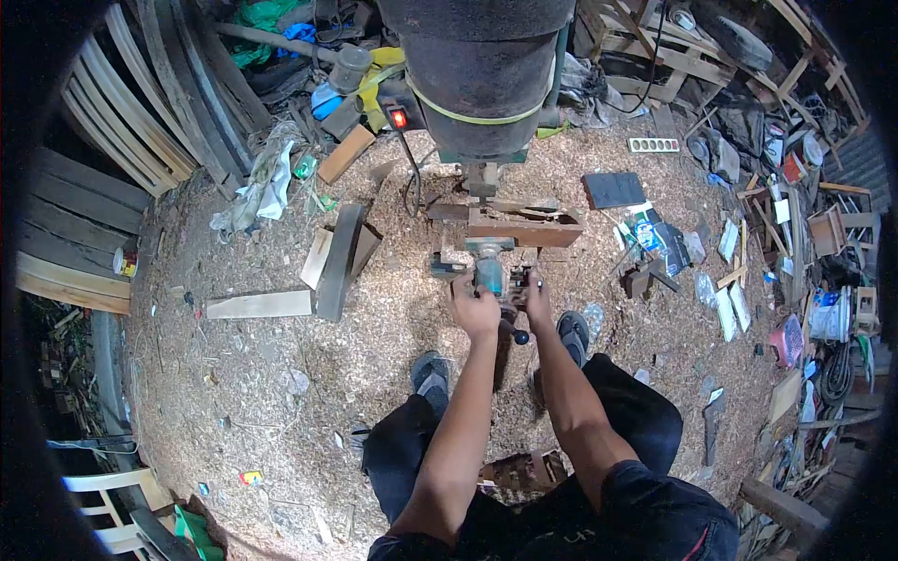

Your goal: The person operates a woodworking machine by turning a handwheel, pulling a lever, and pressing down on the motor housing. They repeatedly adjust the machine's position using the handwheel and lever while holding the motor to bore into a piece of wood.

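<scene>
A large dark machine (482, 84) with a drill-like head stands in front of me. Below its chuck (483, 178), a reddish-brown wooden block (528, 229) with a hollow in its top lies against a green metal vise (488, 269). My left hand (475, 307) is closed at the left side of the vise, thumb up; the part inside its fingers is hidden. On the other side my right hand (538, 304) is closed by a dark metal fitting, and its grip is hidden too. Between my wrists sticks out a black ball-ended lever (520, 337).
Wood shavings cover the floor (281, 393). Offcut boards (339, 262) lie at left, a dark block (614, 190) and a power strip (653, 145) at right. A red-lit switch (399, 119) hangs by the machine. Curved planks (122, 112) lean at the left wall.
</scene>
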`<state>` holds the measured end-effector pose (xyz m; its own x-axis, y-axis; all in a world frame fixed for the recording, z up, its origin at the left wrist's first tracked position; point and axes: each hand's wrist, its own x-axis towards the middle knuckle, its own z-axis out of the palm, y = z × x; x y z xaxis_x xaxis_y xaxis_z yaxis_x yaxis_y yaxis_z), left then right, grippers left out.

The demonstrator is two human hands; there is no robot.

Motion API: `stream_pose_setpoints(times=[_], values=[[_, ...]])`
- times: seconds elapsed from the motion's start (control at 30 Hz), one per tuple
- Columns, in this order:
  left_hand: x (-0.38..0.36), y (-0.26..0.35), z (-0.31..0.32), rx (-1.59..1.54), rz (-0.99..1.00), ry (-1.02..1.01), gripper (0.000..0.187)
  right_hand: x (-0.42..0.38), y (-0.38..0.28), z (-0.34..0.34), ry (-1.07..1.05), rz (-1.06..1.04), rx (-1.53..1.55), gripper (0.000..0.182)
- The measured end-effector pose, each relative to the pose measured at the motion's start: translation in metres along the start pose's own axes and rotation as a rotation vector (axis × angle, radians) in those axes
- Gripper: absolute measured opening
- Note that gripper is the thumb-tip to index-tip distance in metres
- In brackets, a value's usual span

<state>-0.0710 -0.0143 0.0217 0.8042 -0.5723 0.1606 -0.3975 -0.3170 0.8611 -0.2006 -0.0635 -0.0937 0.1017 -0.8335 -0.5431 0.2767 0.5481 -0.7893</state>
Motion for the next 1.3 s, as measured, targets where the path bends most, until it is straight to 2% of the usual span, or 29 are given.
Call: stream_pose_setpoints(times=[0.03,0.17,0.27,0.3,0.4,0.43,0.53,0.57,0.67,0.7,0.8,0.83,0.93,0.97,1.07,1.1,1.2,1.23,1.3], values=[[-0.001,-0.001,0.000,-0.018,-0.016,-0.014,0.026,-0.009,-0.016,0.001,-0.147,0.136,0.383,0.055],[0.002,-0.001,0.000,-0.018,-0.004,-0.007,0.026,-0.006,-0.007,0.001,-0.078,0.128,0.418,0.049],[0.001,0.005,-0.003,0.003,0.025,0.009,0.025,0.010,-0.017,-0.006,-0.041,0.052,-0.210,0.058],[0.001,0.004,-0.003,0.008,0.025,0.007,0.025,-0.008,-0.040,0.012,0.198,-0.098,-0.592,0.058],[0.001,0.003,-0.002,0.007,0.012,-0.003,0.025,-0.018,-0.034,0.027,0.379,-0.539,-0.889,0.044],[0.002,0.003,-0.002,-0.001,-0.002,-0.007,0.025,-0.024,-0.034,0.028,0.295,-0.420,-0.401,0.036],[0.002,0.008,-0.004,0.005,-0.002,-0.004,0.025,0.022,0.011,-0.023,0.033,-0.032,-0.335,0.053],[0.002,0.009,-0.005,0.013,0.008,-0.002,0.025,0.003,-0.004,-0.008,0.110,-0.171,-0.487,0.042],[0.002,0.009,-0.004,0.024,-0.014,0.005,0.024,-0.030,-0.011,0.009,0.353,-0.549,-0.974,0.035],[0.000,0.009,-0.005,0.019,-0.016,0.002,0.024,-0.033,-0.004,0.010,0.394,-0.633,-0.888,0.032],[0.002,0.008,-0.004,0.000,-0.001,0.007,0.024,-0.041,-0.018,0.002,0.348,-0.583,-0.646,0.039],[0.002,0.007,-0.004,-0.003,0.010,0.011,0.024,-0.039,-0.019,0.013,0.544,-0.540,-0.582,0.040],[0.002,0.008,-0.004,-0.007,0.014,0.013,0.023,-0.015,-0.023,0.011,0.393,-0.135,-0.222,0.047],[0.002,0.009,-0.005,-0.007,0.012,0.009,0.023,-0.024,-0.026,0.016,0.480,-0.257,-0.400,0.054],[0.000,0.009,-0.005,-0.017,-0.015,-0.009,0.023,-0.044,-0.033,0.016,0.481,-0.314,-0.344,0.055],[-0.001,0.010,-0.005,-0.014,-0.025,-0.014,0.023,-0.036,-0.021,0.019,0.633,-0.461,-0.418,0.052],[0.001,0.009,-0.003,0.008,-0.034,-0.011,0.023,-0.026,-0.015,0.030,0.582,-0.345,-0.194,0.047],[0.000,0.007,-0.003,0.010,-0.029,-0.011,0.023,-0.029,-0.019,0.025,0.403,-0.301,-0.244,0.046],[0.001,0.006,-0.003,0.011,-0.028,-0.007,0.023,-0.061,-0.047,0.037,0.347,-0.314,-0.331,0.046]])
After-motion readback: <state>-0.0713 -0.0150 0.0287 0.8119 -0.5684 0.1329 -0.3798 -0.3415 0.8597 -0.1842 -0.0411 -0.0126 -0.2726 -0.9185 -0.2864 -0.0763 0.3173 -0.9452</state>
